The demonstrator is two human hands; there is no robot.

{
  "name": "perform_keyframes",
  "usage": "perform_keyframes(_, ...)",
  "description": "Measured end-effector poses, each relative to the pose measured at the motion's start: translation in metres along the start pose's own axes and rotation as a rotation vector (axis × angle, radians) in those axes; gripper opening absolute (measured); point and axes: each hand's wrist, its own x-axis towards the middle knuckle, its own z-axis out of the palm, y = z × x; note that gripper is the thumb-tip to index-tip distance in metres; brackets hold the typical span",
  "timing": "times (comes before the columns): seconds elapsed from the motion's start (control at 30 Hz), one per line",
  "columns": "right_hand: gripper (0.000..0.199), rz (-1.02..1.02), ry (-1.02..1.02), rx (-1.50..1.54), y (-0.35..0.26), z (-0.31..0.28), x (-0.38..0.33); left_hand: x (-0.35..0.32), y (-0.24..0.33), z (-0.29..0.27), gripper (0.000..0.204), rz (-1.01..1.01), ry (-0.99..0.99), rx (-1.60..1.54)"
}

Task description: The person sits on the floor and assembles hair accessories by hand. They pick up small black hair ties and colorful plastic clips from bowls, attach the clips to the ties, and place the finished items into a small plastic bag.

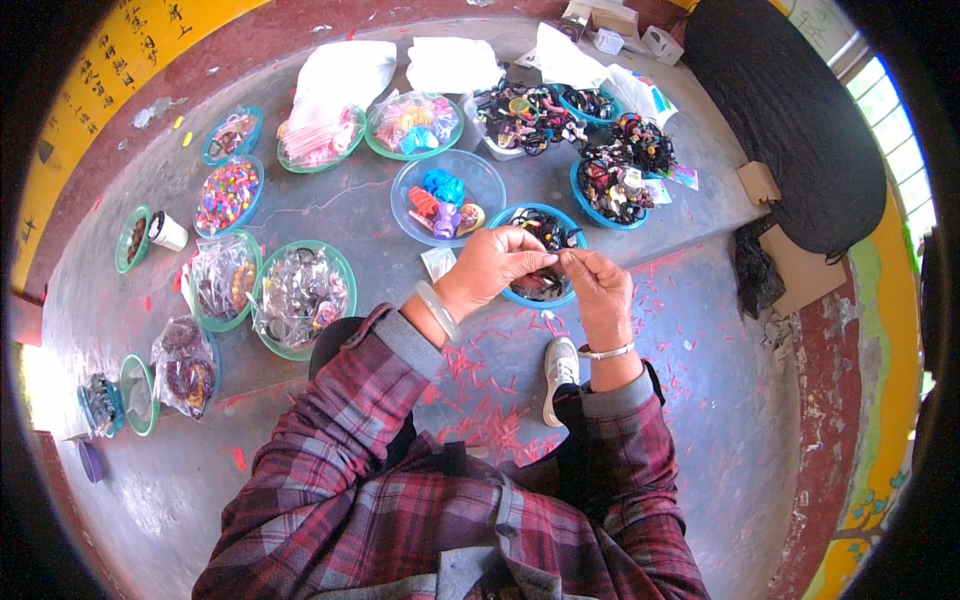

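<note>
My left hand (492,268) and my right hand (598,292) meet fingertip to fingertip in front of me, each pinched closed. Whatever lies between the fingertips is too small to make out. Behind and below them stands a blue bowl (497,218) of black hair ties (543,228), partly hidden by my hands. Just beyond is a clear blue-rimmed basin (405,185) with colourful pieces inside, among them a blue bunch (443,187) and a purple piece (446,218). A small white packet (438,263) lies beside my left hand.
Bowls of hair accessories spread left, including one of colourful beads (228,195) and a green bowl (350,290) of bagged pieces. Dark hair ties (615,185) heap at the back right. White bags (345,72) lie behind. Red scraps (490,400) litter the floor around my shoe (560,372).
</note>
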Motion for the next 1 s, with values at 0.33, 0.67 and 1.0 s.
perform_keyframes(0.33,0.011,0.005,0.024,0.102,0.006,-0.002,0.002,-0.002,0.009,-0.002,0.027,-0.083,0.015,0.084)
perform_keyframes(0.67,0.026,0.298,0.041,0.381,0.005,-0.009,0.007,-0.002,0.013,-0.01,0.011,-0.143,0.12,-0.304)
perform_keyframes(1.0,0.011,0.444,-0.056,0.525,0.026,0.0,0.005,0.0,0.015,-0.003,0.019,-0.065,0.26,-0.463)
